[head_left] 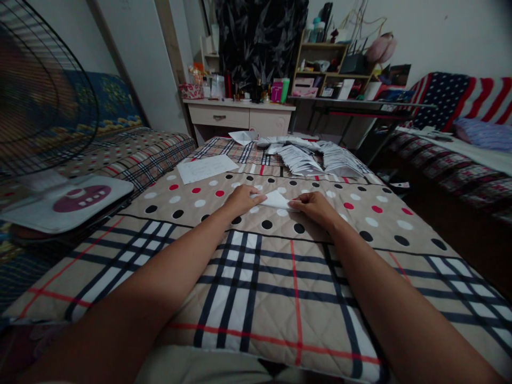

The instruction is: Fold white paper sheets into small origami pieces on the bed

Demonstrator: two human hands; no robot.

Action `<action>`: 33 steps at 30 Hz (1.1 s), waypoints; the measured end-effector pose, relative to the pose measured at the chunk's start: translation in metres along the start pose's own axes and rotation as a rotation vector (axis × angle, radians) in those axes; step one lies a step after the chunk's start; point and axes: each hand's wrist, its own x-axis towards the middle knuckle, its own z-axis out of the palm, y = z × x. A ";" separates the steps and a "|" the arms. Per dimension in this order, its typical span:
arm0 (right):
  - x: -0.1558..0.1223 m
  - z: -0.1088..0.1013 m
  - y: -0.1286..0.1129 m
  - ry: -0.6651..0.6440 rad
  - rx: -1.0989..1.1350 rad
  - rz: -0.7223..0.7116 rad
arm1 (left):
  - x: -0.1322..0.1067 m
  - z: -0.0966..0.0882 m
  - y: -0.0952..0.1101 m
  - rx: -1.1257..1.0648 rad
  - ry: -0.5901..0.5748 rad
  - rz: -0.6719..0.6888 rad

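A small folded sheet of white paper (276,199) lies low over the quilted bedspread (276,272), held at both ends. My left hand (242,200) pinches its left corner between thumb and fingers. On the opposite side, my right hand (314,207) grips the right corner with bent fingers. The paper has a peaked upper edge; its finer folds are too small to make out. Beyond my left hand is a flat sheet of paper (207,168) with faint marks. Stacks of folded papers (302,160) lie farther back, beside another folded white piece (242,137).
A wire-caged fan (86,106) stands close on the left, above a white board with a pink print (80,200). A drawer cabinet (240,114) with bottles stands past the bed's far end. On the right are a desk (348,100) and another bed (452,160).
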 end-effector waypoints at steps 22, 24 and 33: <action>-0.002 0.002 -0.011 0.112 -0.212 0.052 | 0.007 0.000 -0.009 0.032 0.086 0.044; -0.002 0.003 -0.011 0.125 -0.222 0.056 | 0.008 0.001 -0.010 0.039 0.090 0.054; -0.004 0.004 -0.015 0.155 -0.277 0.056 | 0.009 0.003 -0.009 0.115 0.109 0.049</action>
